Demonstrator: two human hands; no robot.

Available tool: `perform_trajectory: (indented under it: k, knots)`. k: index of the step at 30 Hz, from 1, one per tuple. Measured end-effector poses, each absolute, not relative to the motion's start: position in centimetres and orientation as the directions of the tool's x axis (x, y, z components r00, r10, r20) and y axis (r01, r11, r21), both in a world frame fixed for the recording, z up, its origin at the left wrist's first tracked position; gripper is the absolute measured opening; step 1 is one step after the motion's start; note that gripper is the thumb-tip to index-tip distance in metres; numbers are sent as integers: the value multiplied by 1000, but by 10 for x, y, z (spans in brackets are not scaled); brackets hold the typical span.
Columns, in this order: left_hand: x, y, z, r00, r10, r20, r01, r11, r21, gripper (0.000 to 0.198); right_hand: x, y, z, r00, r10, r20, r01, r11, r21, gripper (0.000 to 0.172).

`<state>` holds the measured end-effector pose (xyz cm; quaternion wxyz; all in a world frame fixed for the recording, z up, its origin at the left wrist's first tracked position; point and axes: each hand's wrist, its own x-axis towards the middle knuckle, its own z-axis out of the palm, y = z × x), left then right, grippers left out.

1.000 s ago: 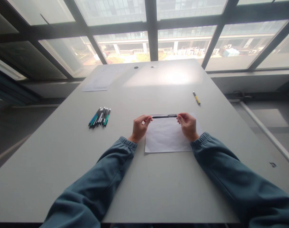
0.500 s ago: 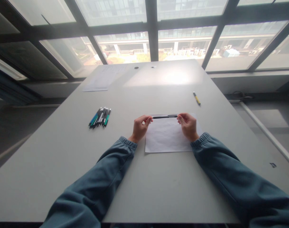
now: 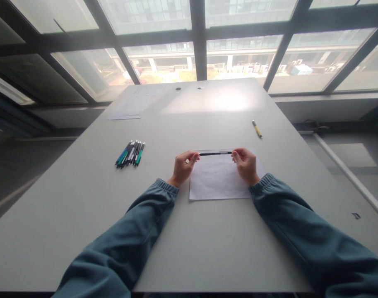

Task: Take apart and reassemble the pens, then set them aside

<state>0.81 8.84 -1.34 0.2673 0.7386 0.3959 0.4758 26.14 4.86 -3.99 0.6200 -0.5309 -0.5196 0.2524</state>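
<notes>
A dark pen (image 3: 215,153) is stretched level between my two hands, above the far part of a white sheet of paper (image 3: 220,178). My left hand (image 3: 184,167) pinches its left end between thumb and fingers. At the other end, by the clip, my right hand (image 3: 246,165) pinches it the same way. Both fingertips hide the pen's ends. The paper lies flat on the white table, partly covered by my right hand and wrist.
Several pens (image 3: 130,154), black, green and blue, lie in a bunch on the left of the table (image 3: 83,223). One yellow pen (image 3: 257,129) rests at the right. Printed sheets (image 3: 126,108) lie at the far left, before the windows.
The pen has rolled slightly between my fingers, so its clip shows differently. Both hands stay in nearly the same place, and the other pens have not moved.
</notes>
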Motion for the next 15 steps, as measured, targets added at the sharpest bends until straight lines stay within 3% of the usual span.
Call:
perform_trajectory:
  k: [15]
  knots:
    - [8, 90, -15, 235, 854, 465, 323, -520, 791, 38, 262, 49, -42, 327, 863, 385, 274, 303, -913, 34]
